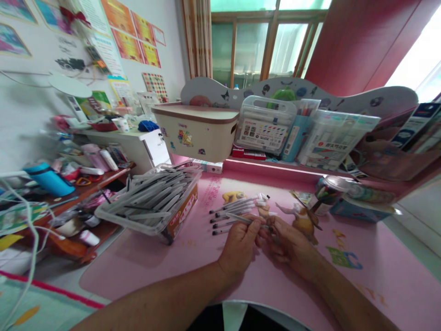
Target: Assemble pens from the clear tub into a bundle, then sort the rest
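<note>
A slim grey pen (pixel 248 219) pinched between two bare hands, low over a pink desk mat (pixel 193 262), slanting from the fingertips of the left hand (pixel 240 246) across to the right hand (pixel 287 243). Left hand curled, thumb and forefinger closed on the pen's shaft. Right hand also curled, fingertips closed on the pen's other end, the exact grip there too blurred to make out. Hands meeting at the fingertips, bare forearms running back to the lower edge of the view. Just beyond the knuckles, a loose row of pens (pixel 237 208) lying flat on the mat, roughly parallel, dark tips toward the left hand's side and pale caps toward the right hand's side. Further out on the left hand's side, a clear plastic tray (pixel 113 212) heaped with many more grey pens, an orange label on its near wall. Just beyond the right hand, a cartoon animal (pixel 303 220) printed on the mat, and past it a tin can (pixel 327 186) holding pencils. Well beyond both hands, along the back of the desk, a cream storage box (pixel 198 133) with a brown lid, a clear marker case (pixel 265 126) with a carry handle, a blue pen holder (pixel 296 134) and a second marker set (pixel 332 138). Far out past the left hand, a cluttered side shelf with a teal bottle (pixel 50 179) lying on it.
</note>
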A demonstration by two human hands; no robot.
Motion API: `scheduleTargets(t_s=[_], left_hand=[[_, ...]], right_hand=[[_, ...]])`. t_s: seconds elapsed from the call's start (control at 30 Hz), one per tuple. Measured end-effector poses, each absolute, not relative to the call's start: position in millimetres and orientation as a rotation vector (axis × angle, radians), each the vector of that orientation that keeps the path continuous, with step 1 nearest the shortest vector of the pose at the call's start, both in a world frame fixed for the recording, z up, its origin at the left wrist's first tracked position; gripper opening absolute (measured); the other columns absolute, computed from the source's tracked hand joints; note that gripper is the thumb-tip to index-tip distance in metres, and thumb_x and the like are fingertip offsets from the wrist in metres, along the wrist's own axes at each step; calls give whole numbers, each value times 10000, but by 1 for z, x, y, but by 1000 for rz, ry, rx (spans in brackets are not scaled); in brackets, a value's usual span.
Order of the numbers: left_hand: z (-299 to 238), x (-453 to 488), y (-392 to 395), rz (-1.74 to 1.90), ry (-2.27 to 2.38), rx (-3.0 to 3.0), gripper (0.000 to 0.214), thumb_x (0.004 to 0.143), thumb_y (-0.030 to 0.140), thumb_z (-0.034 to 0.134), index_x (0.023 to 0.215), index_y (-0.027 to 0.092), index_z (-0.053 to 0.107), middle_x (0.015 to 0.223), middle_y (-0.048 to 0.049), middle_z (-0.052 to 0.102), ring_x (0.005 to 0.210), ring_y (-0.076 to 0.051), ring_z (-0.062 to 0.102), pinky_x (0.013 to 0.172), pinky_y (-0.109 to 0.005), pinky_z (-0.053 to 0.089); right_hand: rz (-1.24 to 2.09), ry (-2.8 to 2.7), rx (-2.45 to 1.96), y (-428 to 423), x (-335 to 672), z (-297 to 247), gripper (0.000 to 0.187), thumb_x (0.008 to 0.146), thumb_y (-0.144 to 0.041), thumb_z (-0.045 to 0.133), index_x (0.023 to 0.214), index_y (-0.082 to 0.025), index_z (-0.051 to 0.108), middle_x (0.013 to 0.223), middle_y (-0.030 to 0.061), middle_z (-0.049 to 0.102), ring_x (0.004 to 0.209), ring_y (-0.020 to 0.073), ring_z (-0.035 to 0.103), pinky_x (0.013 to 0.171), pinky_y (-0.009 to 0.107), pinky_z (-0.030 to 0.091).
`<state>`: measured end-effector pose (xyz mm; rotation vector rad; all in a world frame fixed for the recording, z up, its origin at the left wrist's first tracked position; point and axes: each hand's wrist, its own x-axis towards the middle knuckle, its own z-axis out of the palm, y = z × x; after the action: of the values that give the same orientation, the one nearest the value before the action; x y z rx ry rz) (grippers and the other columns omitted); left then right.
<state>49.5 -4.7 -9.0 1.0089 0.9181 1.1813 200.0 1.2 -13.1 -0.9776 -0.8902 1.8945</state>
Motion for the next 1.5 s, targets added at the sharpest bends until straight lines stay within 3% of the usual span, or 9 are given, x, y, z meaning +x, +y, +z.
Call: scheduleTargets(t_s=[0.17,0.27,0.37,0.47,0.6,0.93,1.1,1.37,1.5], left_hand=[[-9,50,-5,1193,925,992,390,837,516,593,910,136,640,655,6,591,411,-68,479,348,-165,337],[-10,49,-4,1195,929,974,431,818,556,604,929,140,636,643,14,586,412,-71,482,343,-165,327],[-10,49,-3,1191,930,950,457,808,579,608,934,141,634,627,22,577,388,-63,452,329,-161,301],[-10,49,-3,1191,917,936,435,815,559,609,939,143,637,622,24,573,402,-68,466,334,-160,315],[-12,49,-2,1190,909,925,415,818,533,615,952,141,635,653,17,584,413,-65,455,324,-155,314],[-13,48,-1,1184,900,930,447,812,562,614,951,138,636,622,22,568,389,-67,450,322,-162,304],[-13,49,-1,1189,901,934,425,808,540,628,934,134,645,646,7,580,438,-66,468,346,-148,323],[-15,44,3,1220,944,914,476,806,592,609,930,133,638,638,16,573,367,-54,418,318,-169,289],[-11,42,2,1240,915,885,496,796,610,614,927,131,630,672,3,588,396,-61,422,317,-170,295]], right_hand=[[1828,-948,-1089,2,200,-18,475,812,-583,636,631,-169,487,508,-63,394,386,26,264,364,169,150],[1846,-946,-994,1,200,-14,347,736,-455,760,801,-192,545,596,-63,466,405,28,283,362,160,143],[1883,-899,-956,1,199,-10,397,720,-460,769,952,-231,541,678,-51,534,406,32,291,353,152,120],[1867,-854,-1029,2,199,-12,410,791,-585,657,890,-201,552,671,-36,539,393,25,274,350,150,109],[1790,-976,-1105,2,199,-17,457,807,-595,645,702,-174,501,545,-62,447,383,19,274,362,155,149],[1839,-904,-966,-1,197,-12,400,729,-450,787,940,-214,543,644,-64,510,400,17,292,361,148,136],[1783,-953,-1082,0,196,-12,445,782,-597,675,752,-182,520,584,-53,493,376,15,300,345,148,130],[1764,-923,-981,2,198,-15,325,744,-338,775,838,-227,484,524,-101,419,394,40,298,347,146,176],[1826,-844,-887,2,201,-13,244,708,-187,738,818,-206,521,625,-57,513,431,46,362,341,143,201]])
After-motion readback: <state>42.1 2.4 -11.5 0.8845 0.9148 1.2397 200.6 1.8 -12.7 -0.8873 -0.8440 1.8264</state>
